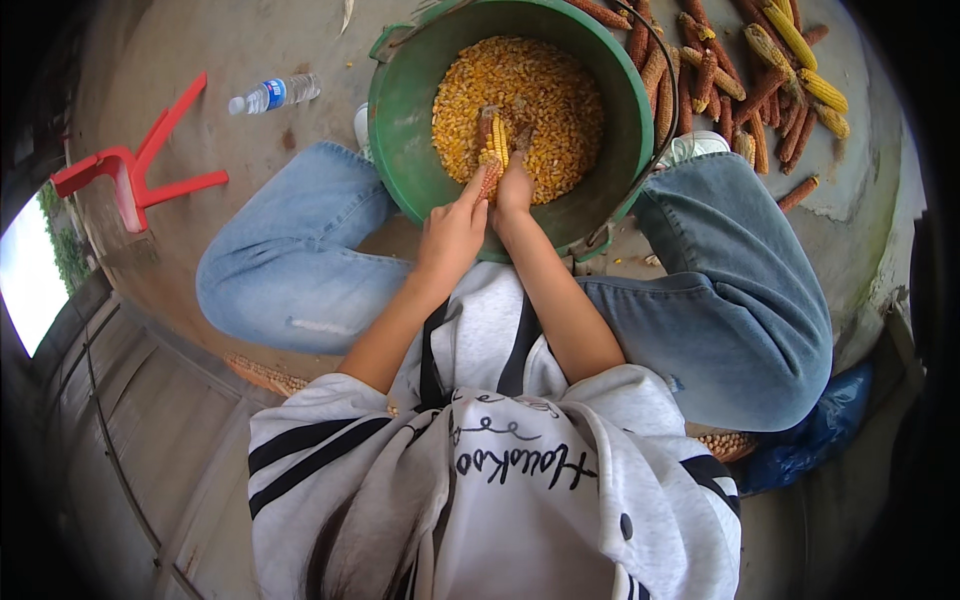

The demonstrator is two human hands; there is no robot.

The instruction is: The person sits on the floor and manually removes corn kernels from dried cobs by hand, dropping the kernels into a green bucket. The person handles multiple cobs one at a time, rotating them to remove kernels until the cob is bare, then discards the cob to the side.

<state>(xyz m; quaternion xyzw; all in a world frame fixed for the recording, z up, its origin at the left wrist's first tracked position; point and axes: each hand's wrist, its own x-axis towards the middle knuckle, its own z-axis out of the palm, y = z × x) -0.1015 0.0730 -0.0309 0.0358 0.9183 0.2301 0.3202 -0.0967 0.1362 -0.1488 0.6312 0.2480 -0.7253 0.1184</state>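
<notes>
Both my hands are together over a green bucket [395, 150] that stands between my legs. Loose yellow corn kernels [560, 110] cover its bottom. A partly stripped corn cob [500, 135] points away from me between the hands, with yellow rows on its right and reddish bare core on its left. My left hand [452, 238] has its fingers closed at the near end of the cob. My right hand [513, 190] grips the cob from the right side. Some of the fingers are hidden, and I cannot tell whether a second cob lies in the grip.
Bare reddish cobs [705, 80] and several yellow-kerneled ears [790, 35] lie heaped at the far right. A water bottle [275, 94] and an overturned red plastic stool [135, 175] are at the left. A blue plastic bag [815, 430] lies beside me on the right.
</notes>
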